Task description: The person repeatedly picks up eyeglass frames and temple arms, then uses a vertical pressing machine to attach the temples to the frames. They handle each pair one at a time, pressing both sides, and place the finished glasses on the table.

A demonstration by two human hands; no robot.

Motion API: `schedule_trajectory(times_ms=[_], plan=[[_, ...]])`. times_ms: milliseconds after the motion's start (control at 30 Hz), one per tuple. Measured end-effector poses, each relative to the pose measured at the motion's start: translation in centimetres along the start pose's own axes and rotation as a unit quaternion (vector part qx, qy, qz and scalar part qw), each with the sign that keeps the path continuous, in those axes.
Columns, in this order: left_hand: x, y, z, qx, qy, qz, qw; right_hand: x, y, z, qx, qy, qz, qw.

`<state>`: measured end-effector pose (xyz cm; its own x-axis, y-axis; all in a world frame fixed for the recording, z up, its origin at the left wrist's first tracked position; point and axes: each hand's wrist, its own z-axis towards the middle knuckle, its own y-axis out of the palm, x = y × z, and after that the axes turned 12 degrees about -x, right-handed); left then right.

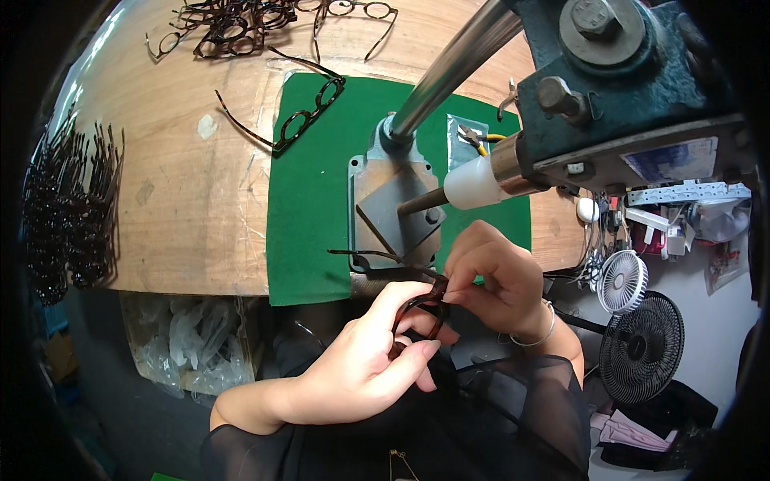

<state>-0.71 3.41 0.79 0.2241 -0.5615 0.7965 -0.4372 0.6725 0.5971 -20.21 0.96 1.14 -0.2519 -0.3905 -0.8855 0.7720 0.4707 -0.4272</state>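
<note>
A dark tortoiseshell eyeglass frame [415, 302] is up in front of me, just off the table's near edge. My left hand [370, 358] grips its rims between thumb and fingers. At its upper right corner, my right hand [499, 280] pinches near the hinge; whatever lies between those fingertips is too small to make out. One temple [365, 254] sticks out to the left, over the base of a bench press [399, 210]. Another tortoiseshell eyeglass frame [311, 112] rests with temples unfolded on the green mat [309, 224].
Several frames [241, 24] are heaped at the back, and a dense stack [70, 216] stands far left. The press head [618, 88] overhangs the right side. Yellow-handled pliers [473, 139] lie on a small bag. Below left is a box of plastic bags [192, 341]; fans [642, 347] stand right.
</note>
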Motion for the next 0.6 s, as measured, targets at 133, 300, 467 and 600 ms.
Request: schedule_trajectory(times_ms=[133, 300, 467, 600], plan=[[-0.09, 0.06, -0.03, -0.009, 0.006, -0.019, 1.0, 0.06, 0.04, 0.01, 0.012, -0.048, -0.043, 0.998], [-0.2, 0.12, -0.2, -0.003, -0.002, 0.03, 1.0, -0.16, -0.18, 0.33, 0.0, -0.044, -0.04, 0.998], [-0.26, 0.11, -0.24, -0.019, 0.014, -0.005, 1.0, -0.21, -0.36, 0.3, -0.001, -0.08, -0.079, 0.994], [-0.25, 0.1, -0.29, -0.023, 0.017, -0.012, 1.0, -0.24, -0.33, 0.29, 0.0, -0.074, -0.061, 0.995]])
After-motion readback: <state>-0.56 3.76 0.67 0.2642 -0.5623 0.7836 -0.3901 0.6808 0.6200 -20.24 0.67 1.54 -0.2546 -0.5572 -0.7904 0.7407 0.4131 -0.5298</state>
